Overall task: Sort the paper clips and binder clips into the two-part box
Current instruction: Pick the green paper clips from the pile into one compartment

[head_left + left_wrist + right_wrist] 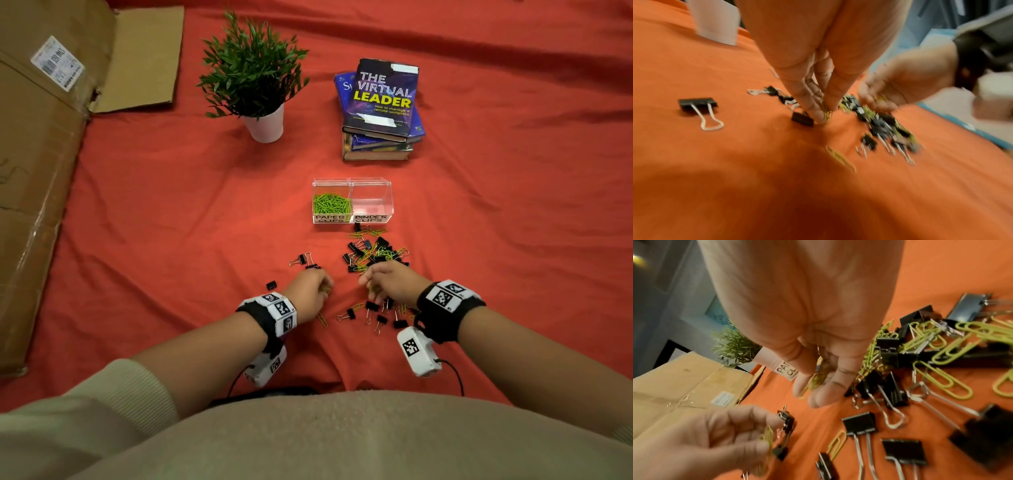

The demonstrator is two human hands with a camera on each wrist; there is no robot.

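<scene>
From the head view, the clear plastic two-part box (352, 200) sits well beyond both hands on the red cloth-covered surface (171, 205): its compartment labelled PAPER CLIPS holds a heap of green wire paper clips (331, 202), while the compartment labelled BINDER CLIPS looks empty, so by my judgement the paper-clip half is well under way and the binder-clip half is not begun. A mixed pile of black binder clips with silver wire handles (373, 251) lies just past the fingers of the right hand (388, 281), between them and the box, and more lie scattered under and beside that wrist; a few lone binder clips lie just beyond the left hand (308, 291). In the left wrist view, blurred, the left hand's fingers (813, 104) are drawn together, pinching several green paper clips, their tips down on the cloth right beside a small binder clip (802, 119); another binder clip (698, 107) lies well off to their outer side. In the right wrist view, the right hand's fingers (824, 394) curl round a small bunch of green paper clips, with loose paper clips (941, 379) and binder clips (904, 451) spread close beside and below them. Much remains: both handfuls, the stray paper clips, and every binder clip.
</scene>
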